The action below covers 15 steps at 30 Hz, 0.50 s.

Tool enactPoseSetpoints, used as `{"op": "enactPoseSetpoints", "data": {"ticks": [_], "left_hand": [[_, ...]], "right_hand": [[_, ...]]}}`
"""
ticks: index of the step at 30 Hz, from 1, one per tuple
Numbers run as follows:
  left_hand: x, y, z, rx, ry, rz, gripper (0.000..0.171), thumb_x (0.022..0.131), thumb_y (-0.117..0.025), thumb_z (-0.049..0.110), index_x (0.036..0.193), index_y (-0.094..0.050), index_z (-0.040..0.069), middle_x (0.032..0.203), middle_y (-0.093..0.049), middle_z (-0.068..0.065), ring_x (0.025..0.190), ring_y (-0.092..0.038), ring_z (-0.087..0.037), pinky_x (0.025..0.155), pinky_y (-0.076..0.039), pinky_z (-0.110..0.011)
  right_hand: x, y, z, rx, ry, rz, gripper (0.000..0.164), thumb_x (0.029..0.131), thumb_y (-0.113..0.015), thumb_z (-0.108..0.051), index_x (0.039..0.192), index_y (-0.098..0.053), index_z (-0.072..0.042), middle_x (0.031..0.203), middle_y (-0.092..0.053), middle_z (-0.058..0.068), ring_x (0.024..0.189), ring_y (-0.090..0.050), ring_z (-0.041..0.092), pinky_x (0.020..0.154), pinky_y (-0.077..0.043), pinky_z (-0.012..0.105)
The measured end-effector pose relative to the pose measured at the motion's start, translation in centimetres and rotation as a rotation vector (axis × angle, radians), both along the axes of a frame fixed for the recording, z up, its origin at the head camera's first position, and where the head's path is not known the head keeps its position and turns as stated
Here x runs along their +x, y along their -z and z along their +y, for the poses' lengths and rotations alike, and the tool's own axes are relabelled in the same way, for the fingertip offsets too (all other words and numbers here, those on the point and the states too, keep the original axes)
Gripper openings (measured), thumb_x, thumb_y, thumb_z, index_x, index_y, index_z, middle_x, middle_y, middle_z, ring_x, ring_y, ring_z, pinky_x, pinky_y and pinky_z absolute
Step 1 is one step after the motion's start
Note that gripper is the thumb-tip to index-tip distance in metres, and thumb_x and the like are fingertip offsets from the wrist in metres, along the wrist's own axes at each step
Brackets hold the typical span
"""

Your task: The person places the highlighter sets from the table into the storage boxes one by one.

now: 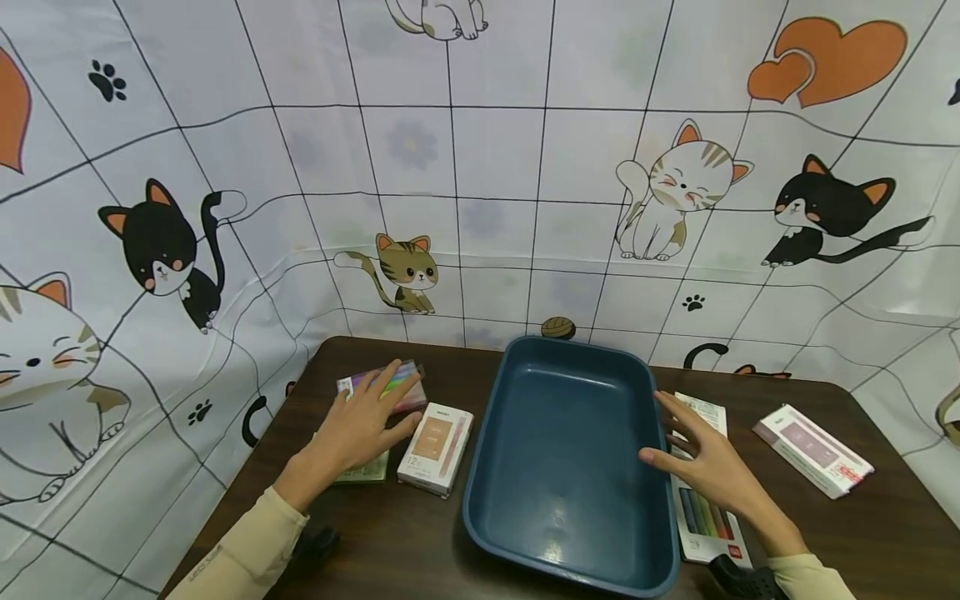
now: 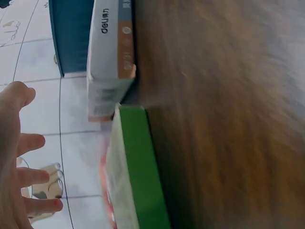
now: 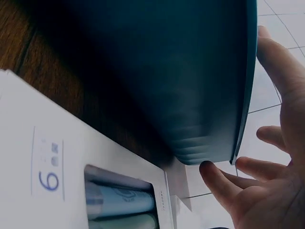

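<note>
The right hand (image 1: 708, 467) hangs at the right edge of the bin (image 1: 562, 450), its grip wide and clasping nothing, thumb reaching over the edge; whether it touches, I can't tell. The left hand (image 1: 360, 429) spreads above the pen pack (image 1: 411, 398), its grip bare too. The bin lies between them, long axis running away from the person, the right hand nearer. Left of it are a white box (image 1: 437, 450) and green box (image 1: 366, 471); just right, a marker box (image 1: 708, 521) on the worktop (image 1: 397, 550).
</note>
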<state>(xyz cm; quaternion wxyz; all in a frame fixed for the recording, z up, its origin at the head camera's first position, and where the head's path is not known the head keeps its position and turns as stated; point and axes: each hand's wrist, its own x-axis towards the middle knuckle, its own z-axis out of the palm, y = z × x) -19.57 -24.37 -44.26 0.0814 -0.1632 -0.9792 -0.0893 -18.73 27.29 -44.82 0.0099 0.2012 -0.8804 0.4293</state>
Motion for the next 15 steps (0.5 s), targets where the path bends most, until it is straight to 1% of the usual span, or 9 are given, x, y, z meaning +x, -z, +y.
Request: {"op": "enactPoseSetpoints", "data": {"ticks": [3,5,11,15], "left_hand": [[0.4,0.4,-0.6,0.003,-0.026,-0.016,0.077,0.099,-0.044,0.069,0.161,-0.036,0.023,0.167,-0.019,-0.011,0.145,-0.028,-0.045,0.099,-0.028,-0.079],[0.7,0.6,-1.2,-0.002,-0.048,-0.013,0.078,0.099,-0.044,0.069,0.160,-0.037,0.021,0.167,-0.019,-0.011,0.144,-0.028,-0.046,0.100,-0.029,-0.078],[1.8,0.9,-2.8,-0.044,-0.105,-0.007,0.076,0.098,-0.056,0.061,0.159,-0.040,0.018,0.165,-0.021,-0.015,0.143,-0.030,-0.048,0.101,-0.029,-0.077],[2.4,1.3,-3.7,-0.068,-0.138,-0.003,0.077,0.097,-0.058,0.060,0.159,-0.039,0.018,0.165,-0.023,-0.017,0.141,-0.032,-0.048,0.100,-0.031,-0.077]], "right_hand": [[0.2,0.2,0.2,-0.021,0.002,-0.026,0.089,0.093,-0.079,-0.024,0.163,-0.025,-0.016,0.163,-0.021,0.024,0.133,-0.041,0.057,0.099,-0.045,0.058],[0.2,0.3,0.3,-0.026,-0.002,-0.038,0.089,0.093,-0.079,-0.023,0.163,-0.025,-0.018,0.163,-0.020,0.025,0.131,-0.042,0.058,0.098,-0.046,0.057],[0.2,0.6,0.3,-0.031,-0.013,-0.072,0.090,0.093,-0.078,-0.023,0.164,-0.023,-0.023,0.164,-0.014,0.026,0.130,-0.042,0.060,0.092,-0.050,0.061],[0.1,0.7,0.3,-0.048,-0.024,-0.090,0.091,0.094,-0.078,-0.021,0.164,-0.021,-0.024,0.165,-0.011,0.026,0.131,-0.039,0.062,0.089,-0.051,0.062]]}}
